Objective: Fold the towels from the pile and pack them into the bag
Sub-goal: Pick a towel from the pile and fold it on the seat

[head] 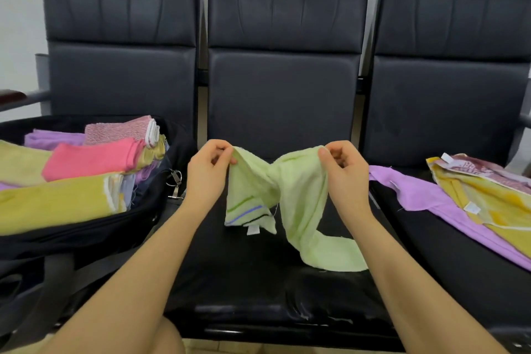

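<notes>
Left hand: the left hand (211, 165) pinches one top corner of the pale green towel (290, 195) between thumb and curled fingers, raised above the middle seat (258, 282).
Right hand: the right hand (343, 165) pinches the opposite top corner in the same way, level with the left.
Towel: it hangs between the two hands, twisted at the middle; the striped end with a white tag dangles below the left hand, and the other end trails onto the seat below and in front of the right hand.
Bag: the open black bag (86, 227) sits left of the left hand, already holding folded pink, yellow and purple towels.
Pile: unfolded purple towel (416, 192) and yellow towel (488, 198) lie right of the right hand on the next seat.
Step, as I judge it: spreading the towel before the first fold.
Risk: the twist may get folded in, leaving a lumpy bundle that packs badly.
Risk: a fingertip pinch is light, so a sharp shake could free a corner.
Risk: the trailing end may drag or slide over the seat's front edge.
</notes>
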Available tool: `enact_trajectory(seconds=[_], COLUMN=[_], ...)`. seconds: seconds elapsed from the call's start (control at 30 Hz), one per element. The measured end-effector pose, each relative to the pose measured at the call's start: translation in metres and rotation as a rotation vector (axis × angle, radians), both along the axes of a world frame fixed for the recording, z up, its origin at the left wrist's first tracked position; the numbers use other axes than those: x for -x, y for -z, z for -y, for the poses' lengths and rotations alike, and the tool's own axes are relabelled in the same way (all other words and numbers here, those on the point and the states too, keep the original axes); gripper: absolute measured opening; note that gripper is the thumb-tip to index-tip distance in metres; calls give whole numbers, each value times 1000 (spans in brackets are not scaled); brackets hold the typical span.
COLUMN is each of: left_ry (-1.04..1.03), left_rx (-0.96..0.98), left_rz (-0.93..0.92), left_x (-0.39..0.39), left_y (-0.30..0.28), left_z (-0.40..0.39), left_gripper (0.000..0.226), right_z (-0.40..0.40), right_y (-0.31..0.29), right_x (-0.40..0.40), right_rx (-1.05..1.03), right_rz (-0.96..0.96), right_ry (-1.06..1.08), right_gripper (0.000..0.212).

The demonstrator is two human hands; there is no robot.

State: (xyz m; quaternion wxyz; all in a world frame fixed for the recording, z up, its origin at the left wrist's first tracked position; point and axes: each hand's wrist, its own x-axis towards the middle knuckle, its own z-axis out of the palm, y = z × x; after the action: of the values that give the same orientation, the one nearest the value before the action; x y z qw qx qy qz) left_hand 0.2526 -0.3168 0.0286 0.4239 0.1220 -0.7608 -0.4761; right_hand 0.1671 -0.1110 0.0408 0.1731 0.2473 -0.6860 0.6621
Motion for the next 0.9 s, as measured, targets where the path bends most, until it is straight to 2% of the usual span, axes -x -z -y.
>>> enact_trajectory(seconds=[0.1,0.17,0.27,0.37,0.47,0.53,0.63,0.77,0.83,0.9], left_ry=[17,59,71,58,53,46,57,168,159,112], left_rx=[-87,-72,-15,0,33,86,94,77,133,220], left_rz=[3,90,259,325,349,403,458,598,641,663], left_x=[1,4,7,8,12,17,24,32,36,39], left_y=[2,12,35,50,55,60,71,87,93,96], left_z=[1,0,4,6,0,-3,-5,-8,-12,-14], left_gripper=[13,13,13,13,13,12,6,24,22,24], right_z=[-7,-11,-15,-12,-4,0,12,32,37,39], right_y=[7,23,41,46,45,49,64,87,96,101], right_x=[5,13,14,10,11,12,10,9,11,15], right_rx=[-102,-347,-710,-744,-859,-976,-1072,-1152,-1210,-1149], right_rz=[-9,-19,18,84,-71,-150,-173,-160,-162,-149], right_ry=[16,30,15,-27,125,168,106,70,41,27], right_gripper=[18,26,23,13,9,14,26,41,33,18])
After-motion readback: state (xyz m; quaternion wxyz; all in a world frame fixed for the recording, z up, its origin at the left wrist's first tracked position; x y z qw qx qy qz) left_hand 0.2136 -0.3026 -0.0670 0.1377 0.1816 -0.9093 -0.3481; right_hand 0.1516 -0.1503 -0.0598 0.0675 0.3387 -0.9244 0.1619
